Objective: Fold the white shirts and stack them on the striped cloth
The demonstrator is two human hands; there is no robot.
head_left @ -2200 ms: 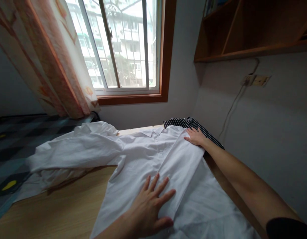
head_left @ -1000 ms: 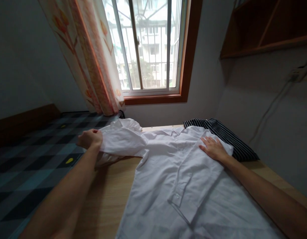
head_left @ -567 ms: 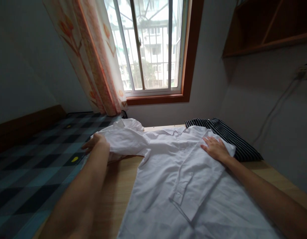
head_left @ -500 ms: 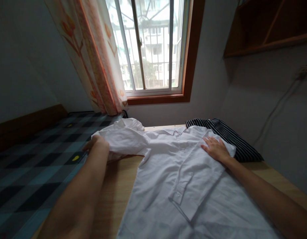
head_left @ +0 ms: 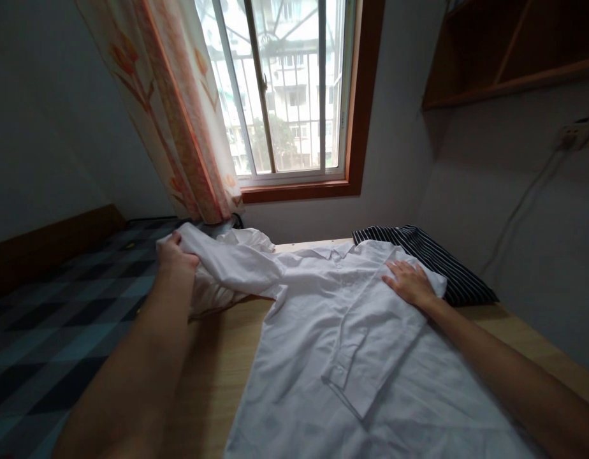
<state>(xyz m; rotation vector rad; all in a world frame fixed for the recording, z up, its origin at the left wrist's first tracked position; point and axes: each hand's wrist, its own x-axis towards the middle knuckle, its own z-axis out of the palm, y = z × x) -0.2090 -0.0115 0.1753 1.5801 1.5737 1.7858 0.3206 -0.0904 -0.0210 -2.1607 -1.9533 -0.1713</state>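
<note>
A white button-up shirt (head_left: 304,344) lies spread on a light wooden table (head_left: 218,357), its collar toward the window. One sleeve is folded diagonally across the shirt's front, with the cuff near the middle. My left hand (head_left: 176,255) is closed on the end of the other sleeve (head_left: 227,255) and holds it raised off to the left. My right hand (head_left: 409,282) lies flat with fingers spread on the shirt near the shoulder of the folded sleeve. Behind and below the raised sleeve is more crumpled white cloth (head_left: 206,293).
A black striped cloth (head_left: 459,277) lies at the table's far right corner. To the left is a bed with a dark checked cover (head_left: 69,319). A flowered curtain (head_left: 180,127) hangs beside the window, and a wooden shelf (head_left: 509,89) is on the right wall.
My left hand has lifted the sleeve end upward from beside the table, stretching the sleeve out. My right hand stays pressed on the shirt. The view has shifted slightly.
</note>
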